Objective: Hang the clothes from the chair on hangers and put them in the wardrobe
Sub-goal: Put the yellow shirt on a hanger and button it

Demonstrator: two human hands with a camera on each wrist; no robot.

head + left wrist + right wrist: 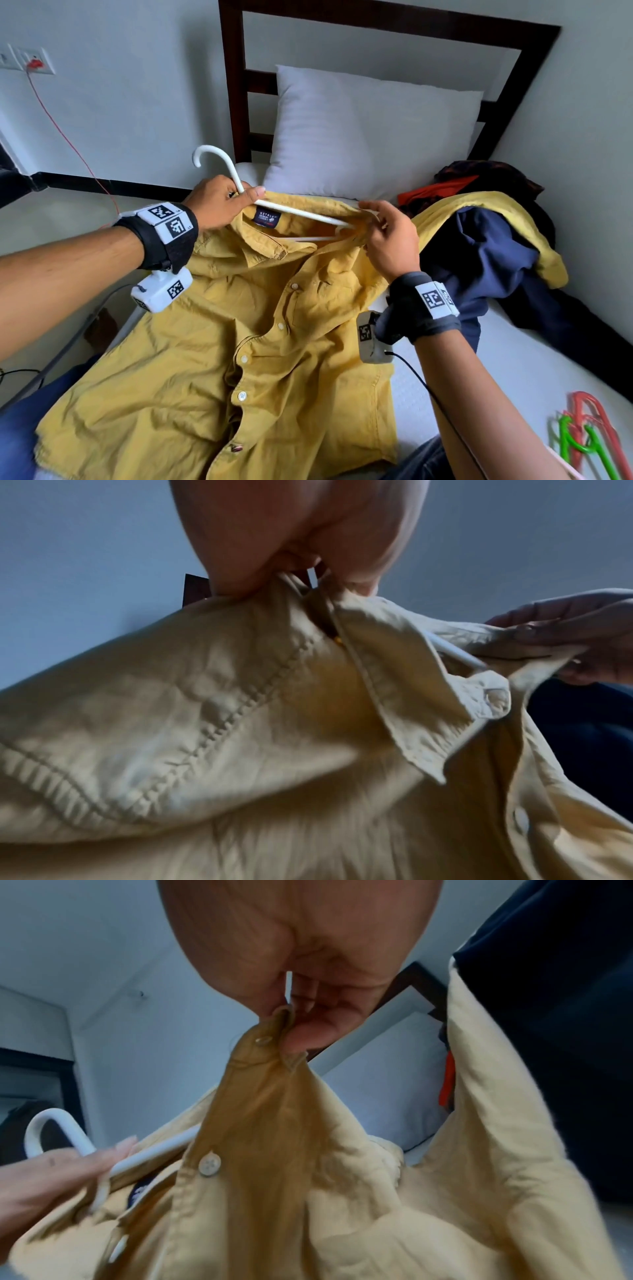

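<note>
Mid-way through dressing the first garment onto its hanger. Mustard-yellow button-up cotton shirt [260,329] spread front-up across the white-sheeted bed [534,346], collar toward the pillow. White plastic hanger [236,185] gripped by the left hand [219,202] at the neck just below the hook, along with a bit of the collar, fingers curled round it; one hanger arm already slid under the collar and reaching toward the far shoulder. Right hand [390,236] pinched closed on the collar edge near the top button, holding the fabric up and open over the hanger's end. Shirt buttoned lower down, apparently open at the neck.

Judged next: collar edge to be drawn over the hanger's end so the shoulder seats on it, then the near shoulder settled the same way, with the hook kept clear above the neckline. Care needed not to strain the fastened placket.

Pile of further clothes, navy, yellow and orange [486,240], heaped beside the pillow and awaiting their turn; spare red and green plastic hangers [582,435] lying at the bed's near corner. No wardrobe in view.
</note>
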